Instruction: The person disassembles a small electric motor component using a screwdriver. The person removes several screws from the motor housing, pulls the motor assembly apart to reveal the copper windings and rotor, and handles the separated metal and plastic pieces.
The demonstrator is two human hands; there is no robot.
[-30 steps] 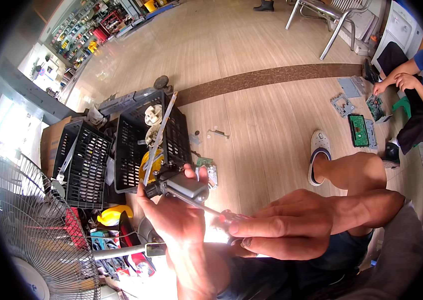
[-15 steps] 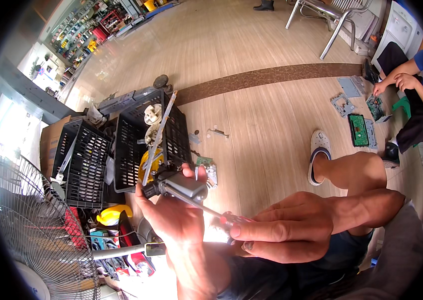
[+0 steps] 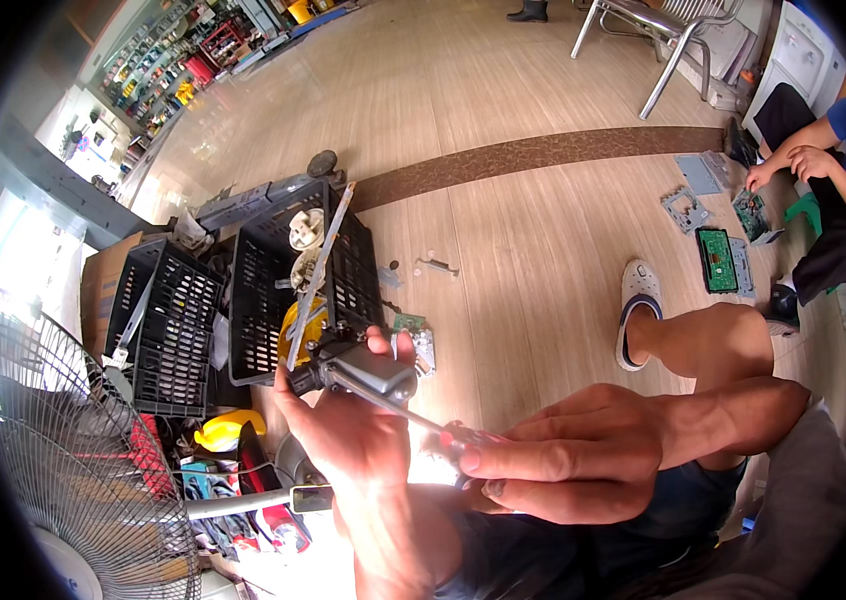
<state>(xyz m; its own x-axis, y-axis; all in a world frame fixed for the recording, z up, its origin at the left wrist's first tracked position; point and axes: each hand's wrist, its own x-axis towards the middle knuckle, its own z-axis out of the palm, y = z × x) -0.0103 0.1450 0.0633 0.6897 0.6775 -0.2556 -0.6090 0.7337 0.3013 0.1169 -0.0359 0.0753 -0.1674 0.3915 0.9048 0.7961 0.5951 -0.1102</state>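
Left hand (image 3: 358, 430) palm-up, right hand (image 3: 578, 450) curled

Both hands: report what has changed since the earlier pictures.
Barely anything: the right hand may have dipped very slightly, gripping the screwdriver. Nothing was taken up or let go. The left hand still holds the grey metal part; the black crates stayed put.

We observe the left hand (image 3: 358, 440) at 7 o'clock in our view, cradling a grey metal part (image 3: 373, 370). Between 4 and 5 o'clock, the right hand (image 3: 573, 455) grips the red handle (image 3: 473, 438) of a screwdriver (image 3: 418, 418), its shaft running toward 10 o'clock along the part. We record 2 black crates (image 3: 175, 360) at 9 o'clock, a wire-guarded fan (image 3: 83, 470) at 8 o'clock, and a green circuit board (image 3: 717, 262) at 3 o'clock, near a seated co-worker (image 3: 833, 235).
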